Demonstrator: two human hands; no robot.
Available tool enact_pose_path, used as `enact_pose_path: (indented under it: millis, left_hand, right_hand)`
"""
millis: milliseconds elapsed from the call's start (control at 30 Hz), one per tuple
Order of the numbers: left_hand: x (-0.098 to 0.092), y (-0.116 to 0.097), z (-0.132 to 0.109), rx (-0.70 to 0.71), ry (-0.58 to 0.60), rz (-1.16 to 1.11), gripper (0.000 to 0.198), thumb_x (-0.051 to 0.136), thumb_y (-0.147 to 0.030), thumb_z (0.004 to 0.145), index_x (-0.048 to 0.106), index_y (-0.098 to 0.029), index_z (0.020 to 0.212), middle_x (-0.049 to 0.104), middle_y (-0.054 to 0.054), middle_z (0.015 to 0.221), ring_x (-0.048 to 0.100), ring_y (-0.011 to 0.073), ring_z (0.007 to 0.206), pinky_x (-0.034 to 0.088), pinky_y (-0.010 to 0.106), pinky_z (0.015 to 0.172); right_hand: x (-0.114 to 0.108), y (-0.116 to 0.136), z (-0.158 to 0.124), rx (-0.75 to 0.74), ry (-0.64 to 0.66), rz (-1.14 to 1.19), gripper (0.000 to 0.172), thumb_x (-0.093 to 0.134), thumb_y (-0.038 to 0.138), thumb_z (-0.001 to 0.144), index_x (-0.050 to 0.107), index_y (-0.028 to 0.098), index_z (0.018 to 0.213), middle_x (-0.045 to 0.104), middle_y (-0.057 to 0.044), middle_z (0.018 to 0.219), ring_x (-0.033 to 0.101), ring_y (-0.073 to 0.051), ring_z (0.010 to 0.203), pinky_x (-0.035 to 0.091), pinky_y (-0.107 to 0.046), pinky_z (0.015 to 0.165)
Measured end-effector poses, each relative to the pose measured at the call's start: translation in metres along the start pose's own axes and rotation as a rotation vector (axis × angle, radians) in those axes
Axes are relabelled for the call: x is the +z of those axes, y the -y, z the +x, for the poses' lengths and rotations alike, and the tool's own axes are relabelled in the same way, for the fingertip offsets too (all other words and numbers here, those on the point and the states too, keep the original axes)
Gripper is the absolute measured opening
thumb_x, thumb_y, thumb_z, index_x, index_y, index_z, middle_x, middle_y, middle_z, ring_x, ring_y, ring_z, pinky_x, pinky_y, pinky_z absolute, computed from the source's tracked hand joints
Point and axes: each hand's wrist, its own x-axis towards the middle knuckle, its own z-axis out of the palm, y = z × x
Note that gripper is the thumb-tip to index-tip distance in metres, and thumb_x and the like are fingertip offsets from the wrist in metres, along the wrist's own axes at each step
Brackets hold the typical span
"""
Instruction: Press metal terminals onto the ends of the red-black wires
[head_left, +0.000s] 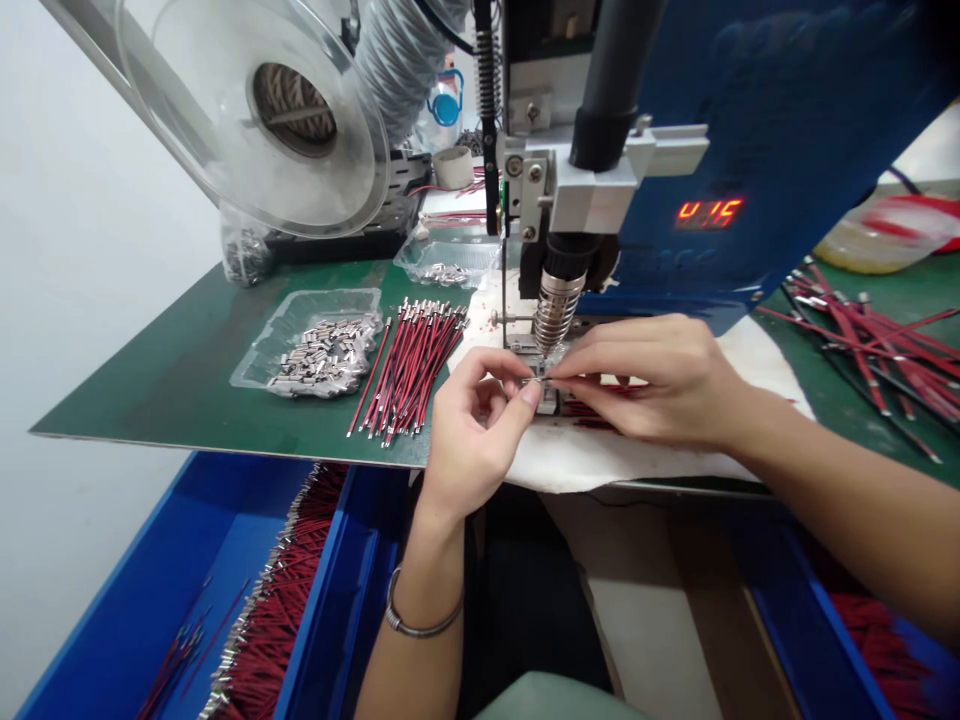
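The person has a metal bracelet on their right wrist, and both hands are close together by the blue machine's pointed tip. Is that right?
Not quite. The head view shows the metal bracelet on the wrist of the left hand, not the right hand. Both hands are indeed close together by the blue machine's pointed tip.

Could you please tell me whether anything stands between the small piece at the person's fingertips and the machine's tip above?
Nothing visible does: the small piece is just below the tip, with the left hand and right hand flanking it.
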Motion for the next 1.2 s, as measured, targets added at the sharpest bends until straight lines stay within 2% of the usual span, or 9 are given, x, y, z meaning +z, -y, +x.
enact_pose_path:
  millis: [367,633,833,1200]
  left_hand:
    - [0.0026,-0.0006,0.002,-0.029,-0.007,0.01,0.018,0.081,-0.037,0.093,0.069,-0.024,0.096,0.06,0.0,0.082,0.047,0.0121,0.061,0.038,0.027,0.054]
    - [0.002,-0.0002,0.002,-0.003,0.007,0.003,0.012,0.078,-0.03,0.095,0.069,-0.023,0.096,0.062,0.0,0.083,0.047,0.0118,0.062,0.038,0.026,0.055]
    - [0.0017,-0.0006,0.0018,-0.02,-0.002,0.025,0.013,0.077,-0.032,0.095,0.069,-0.023,0.096,0.061,0.001,0.082,0.048,0.0129,0.063,0.039,0.027,0.056]
    - [0.0029,-0.0006,0.0016,-0.009,0.001,-0.004,0.011,0.077,-0.029,0.095,0.068,-0.023,0.095,0.061,0.0,0.082,0.046,0.012,0.062,0.037,0.026,0.054]
  right_hand:
    - [0.0007,0.0,-0.0002,0.014,0.017,-0.016,0.017,0.064,0.019,0.104,0.077,0.027,0.097,0.081,-0.003,0.086,0.076,-0.019,0.073,0.059,-0.033,0.063]
    - [0.0004,-0.0007,0.0004,-0.046,-0.011,-0.045,0.015,0.065,0.016,0.104,0.076,0.024,0.098,0.081,-0.003,0.086,0.075,-0.017,0.074,0.058,-0.029,0.064]
    - [-0.0008,-0.0011,0.0004,-0.044,-0.008,-0.062,0.014,0.065,0.017,0.104,0.076,0.023,0.098,0.081,-0.002,0.086,0.075,-0.015,0.073,0.057,-0.026,0.065]
    - [0.0003,-0.0002,0.0002,-0.041,-0.006,-0.037,0.015,0.065,0.016,0.104,0.075,0.024,0.098,0.081,-0.003,0.086,0.075,-0.017,0.073,0.058,-0.03,0.064]
